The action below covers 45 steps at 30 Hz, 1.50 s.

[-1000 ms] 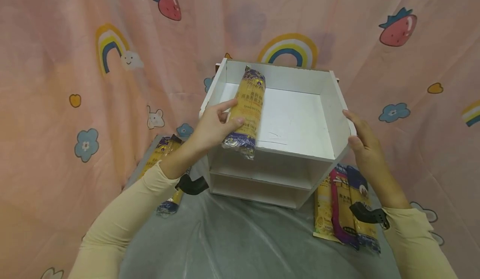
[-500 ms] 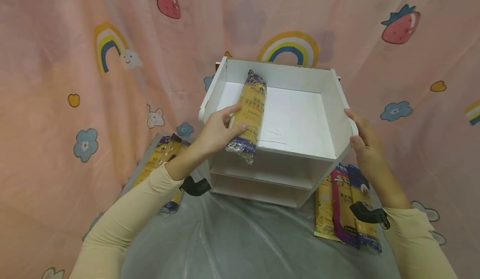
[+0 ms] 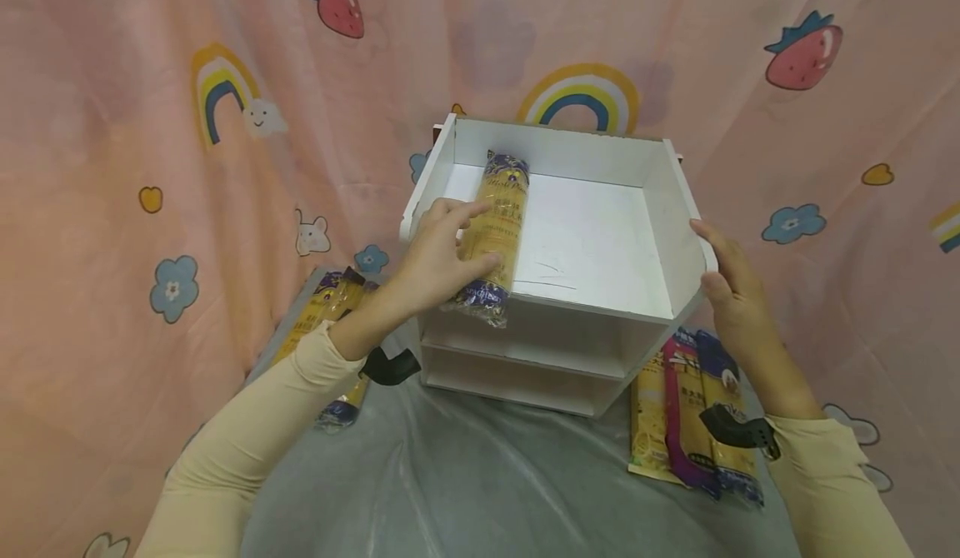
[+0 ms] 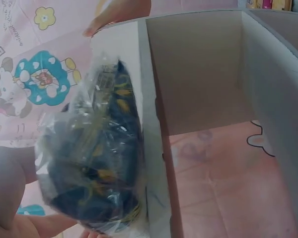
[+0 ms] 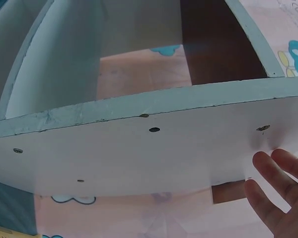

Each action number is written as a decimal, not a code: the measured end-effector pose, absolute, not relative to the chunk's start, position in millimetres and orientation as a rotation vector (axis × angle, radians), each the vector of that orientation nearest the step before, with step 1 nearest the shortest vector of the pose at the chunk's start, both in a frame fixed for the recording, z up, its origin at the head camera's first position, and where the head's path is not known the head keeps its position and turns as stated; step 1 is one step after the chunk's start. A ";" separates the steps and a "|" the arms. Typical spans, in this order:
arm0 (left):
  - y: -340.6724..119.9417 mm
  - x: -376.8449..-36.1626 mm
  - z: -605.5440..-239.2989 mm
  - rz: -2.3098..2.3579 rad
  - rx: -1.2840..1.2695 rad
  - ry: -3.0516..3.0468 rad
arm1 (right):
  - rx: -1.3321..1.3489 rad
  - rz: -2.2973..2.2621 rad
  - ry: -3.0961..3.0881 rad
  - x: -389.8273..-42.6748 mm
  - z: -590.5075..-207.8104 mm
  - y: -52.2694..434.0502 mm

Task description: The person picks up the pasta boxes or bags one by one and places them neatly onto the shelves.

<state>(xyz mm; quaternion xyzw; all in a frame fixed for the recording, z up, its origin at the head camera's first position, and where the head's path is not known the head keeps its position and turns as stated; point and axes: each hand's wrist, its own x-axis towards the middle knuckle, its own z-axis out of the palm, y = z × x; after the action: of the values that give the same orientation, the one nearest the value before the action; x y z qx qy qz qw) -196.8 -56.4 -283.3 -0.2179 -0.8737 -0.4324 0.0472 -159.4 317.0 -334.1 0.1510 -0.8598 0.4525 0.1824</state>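
The left hand (image 3: 433,260) grips a yellow and purple packet of noodles (image 3: 497,233), its fingers (image 3: 457,211) curled over the packet's near half. The packet lies lengthwise on the top level of a white shelf unit (image 3: 600,241), along its left side, with its near end sticking out over the front edge. In the left wrist view the packet's dark crinkled end (image 4: 97,163) sits right against the shelf's edge. The right hand (image 3: 731,287) rests flat against the unit's right side wall, fingers (image 5: 275,173) straight and holding nothing. More noodle packets (image 3: 693,408) lie on the grey tabletop (image 3: 480,475) to the near right of the unit, and others (image 3: 330,308) lie to its near left, partly under the left forearm.
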 end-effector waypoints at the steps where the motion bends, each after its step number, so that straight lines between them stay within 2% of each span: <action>1: -57.0 -196.0 -282.6 -1.313 -0.681 -2.667 | 0.426 1.283 -2.424 -159.4 -334.1 316.8; 10: -63.6 -180.3 -289.9 -1.209 -0.730 -2.695 | 0.419 1.301 -2.417 -159.8 -334.1 315.9; 24: -69.9 -144.9 -315.7 -1.097 -0.598 -2.668 | 0.394 1.305 -2.411 -159.2 -334.3 316.2; 33: -77.6 -144.0 -331.9 -1.268 -0.569 -2.723 | 0.394 1.297 -2.414 -159.3 -334.1 315.8; 40: -77.5 -149.2 -344.0 -1.565 -0.621 -2.509 | 0.381 1.314 -2.409 -159.1 -333.8 315.1; 45: -76.1 -151.4 -347.9 -1.550 -0.586 -2.438 | 0.378 1.310 -2.407 -159.0 -333.9 314.2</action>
<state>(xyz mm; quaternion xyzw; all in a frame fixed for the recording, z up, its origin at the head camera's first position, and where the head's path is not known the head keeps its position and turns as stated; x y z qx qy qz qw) -151.4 -76.1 -347.9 -0.1978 -0.8233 -0.5232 0.0966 -159.0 314.2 -333.9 0.1341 -0.8550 0.4651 0.1865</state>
